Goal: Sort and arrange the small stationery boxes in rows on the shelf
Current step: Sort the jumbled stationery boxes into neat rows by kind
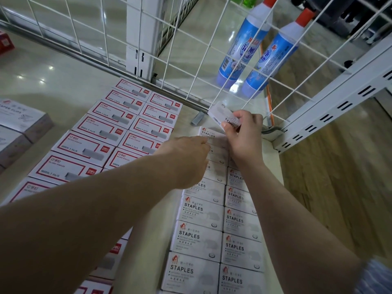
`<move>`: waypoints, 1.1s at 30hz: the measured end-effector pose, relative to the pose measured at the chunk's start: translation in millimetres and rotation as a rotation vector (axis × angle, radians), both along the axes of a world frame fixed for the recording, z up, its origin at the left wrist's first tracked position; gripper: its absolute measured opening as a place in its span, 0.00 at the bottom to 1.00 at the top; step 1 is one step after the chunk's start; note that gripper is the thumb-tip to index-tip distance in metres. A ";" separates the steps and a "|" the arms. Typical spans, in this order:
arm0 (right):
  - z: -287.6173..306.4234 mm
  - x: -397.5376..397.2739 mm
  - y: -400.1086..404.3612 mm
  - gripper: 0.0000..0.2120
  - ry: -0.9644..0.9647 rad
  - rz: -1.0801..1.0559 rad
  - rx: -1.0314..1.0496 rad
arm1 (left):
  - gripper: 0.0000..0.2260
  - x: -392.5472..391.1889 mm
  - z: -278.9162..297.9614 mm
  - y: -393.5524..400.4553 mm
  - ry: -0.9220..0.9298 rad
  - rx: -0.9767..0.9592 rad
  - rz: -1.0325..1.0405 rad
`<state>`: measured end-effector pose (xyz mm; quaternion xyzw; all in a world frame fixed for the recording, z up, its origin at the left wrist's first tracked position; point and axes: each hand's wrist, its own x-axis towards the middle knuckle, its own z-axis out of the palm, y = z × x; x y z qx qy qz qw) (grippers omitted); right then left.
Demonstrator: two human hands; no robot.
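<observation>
Right hand (244, 139) pinches staples box (223, 116) near shelf (63, 81) corner by wire divider (191, 66); our left hand (188, 160) curled, grip unclear; bare shelf behind rows.

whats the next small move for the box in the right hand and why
Probably lower the small white staples box that the right hand pinches tilted in its grip onto the far end of the right-hand row of white staples boxes. That row looks to end short of the wire mesh divider.
</observation>
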<state>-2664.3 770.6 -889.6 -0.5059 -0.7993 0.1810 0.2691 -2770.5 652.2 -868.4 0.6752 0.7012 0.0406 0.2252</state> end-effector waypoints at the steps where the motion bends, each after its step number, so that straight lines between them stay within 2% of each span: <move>1: 0.7 2.0 -0.3 0.17 0.008 -0.003 0.009 | 0.22 0.2 0.1 -0.3 0.005 0.003 -0.002; 6: 4.3 16.7 -7.6 0.16 -0.016 0.020 0.022 | 0.22 3.6 0.2 -1.8 0.041 0.024 0.001; 12: 6.1 38.0 -32.1 0.17 -0.010 0.068 -0.037 | 0.19 6.7 2.2 -8.1 -0.078 0.098 0.086; 16: 6.3 49.0 -45.3 0.13 -0.024 0.069 -0.096 | 0.16 10.0 6.2 -18.9 -0.092 0.104 0.136; 22: 13.9 57.5 -68.7 0.17 -0.109 0.044 -0.203 | 0.14 15.2 13.8 -35.9 -0.028 0.135 0.156; 26: 18.0 63.9 -74.3 0.25 -0.074 -0.026 -0.270 | 0.14 15.7 18.0 -43.1 -0.074 0.137 0.166; 30: 22.8 65.0 -76.7 0.16 -0.108 -0.051 -0.279 | 0.14 15.6 19.9 -48.4 -0.120 0.132 0.178; 33: 23.6 65.3 -82.9 0.16 -0.069 -0.021 -0.242 | 0.13 14.2 18.4 -50.8 -0.187 0.115 0.237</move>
